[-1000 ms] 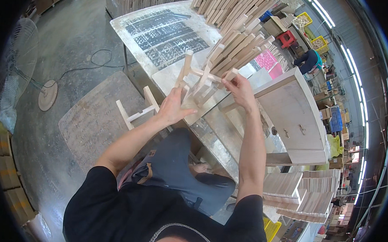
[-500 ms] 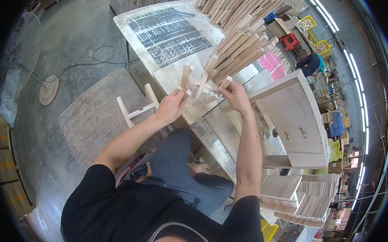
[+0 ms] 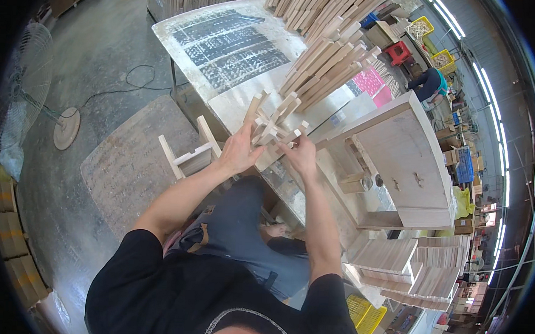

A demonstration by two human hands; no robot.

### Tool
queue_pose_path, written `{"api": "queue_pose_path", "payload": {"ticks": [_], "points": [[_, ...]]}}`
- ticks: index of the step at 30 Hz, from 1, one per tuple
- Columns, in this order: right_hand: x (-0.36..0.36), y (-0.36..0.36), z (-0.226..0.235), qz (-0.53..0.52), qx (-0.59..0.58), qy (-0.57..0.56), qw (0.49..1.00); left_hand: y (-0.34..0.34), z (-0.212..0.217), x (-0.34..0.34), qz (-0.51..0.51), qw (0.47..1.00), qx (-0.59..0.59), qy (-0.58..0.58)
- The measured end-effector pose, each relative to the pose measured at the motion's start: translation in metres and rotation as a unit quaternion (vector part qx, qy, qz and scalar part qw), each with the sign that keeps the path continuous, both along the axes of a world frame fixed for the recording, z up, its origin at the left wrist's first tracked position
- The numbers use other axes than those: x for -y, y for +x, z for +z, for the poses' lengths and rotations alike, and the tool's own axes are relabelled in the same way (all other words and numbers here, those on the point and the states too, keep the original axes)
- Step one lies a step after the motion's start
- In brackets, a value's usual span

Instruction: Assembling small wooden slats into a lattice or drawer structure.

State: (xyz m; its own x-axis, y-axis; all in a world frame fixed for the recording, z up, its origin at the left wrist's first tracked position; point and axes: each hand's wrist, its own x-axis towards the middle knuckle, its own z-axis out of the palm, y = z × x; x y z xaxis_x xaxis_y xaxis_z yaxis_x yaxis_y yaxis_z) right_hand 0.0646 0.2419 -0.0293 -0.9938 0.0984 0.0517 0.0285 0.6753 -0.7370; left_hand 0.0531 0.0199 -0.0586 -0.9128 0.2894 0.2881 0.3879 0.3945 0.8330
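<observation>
Between my hands, at the near corner of the worktable (image 3: 231,103), is a loose cluster of short pale wooden sticks (image 3: 275,121), crossing at different angles. My left hand (image 3: 238,152) is closed round the left side of the cluster, where one wooden stick (image 3: 253,106) rises above the fingers. At the cluster's right side my right hand (image 3: 301,156) pinches a short wooden stick (image 3: 295,134). Whether the sticks are joined to one another I cannot tell. Just beyond stands a tall bundle of longer wooden sticks (image 3: 325,68).
A wooden machine housing (image 3: 399,161) stands on the right, with stacked wooden boards (image 3: 389,259) nearer me. Left of my left forearm, a small wooden frame (image 3: 190,154) lies on a worn board (image 3: 137,143). A floor fan (image 3: 66,128) stands far left. Another person (image 3: 429,84) bends at the far right.
My right hand has moved left and nearer me, closer to my left hand. The sticks between my hands have shifted and sit closer together.
</observation>
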Motion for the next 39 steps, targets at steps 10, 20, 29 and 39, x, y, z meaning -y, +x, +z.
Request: {"api": "queue_pose_path", "payload": {"ticks": [10, 20, 29, 39], "points": [[0.019, 0.008, -0.018, -0.104, -0.121, -0.056, 0.986, -0.006, -0.001, -0.001, 0.004, 0.999, -0.044, 0.031], [0.002, 0.008, 0.008, -0.053, -0.168, -0.217, 0.96, -0.006, 0.01, 0.002, -0.017, 1.0, -0.018, -0.016], [0.001, 0.009, 0.008, -0.103, -0.14, -0.261, 0.95, -0.016, -0.018, -0.001, -0.009, 0.996, -0.089, 0.023], [0.014, 0.027, 0.023, -0.145, -0.066, -0.07, 0.985, -0.015, -0.016, -0.004, 0.011, 0.998, -0.06, 0.002]]}}
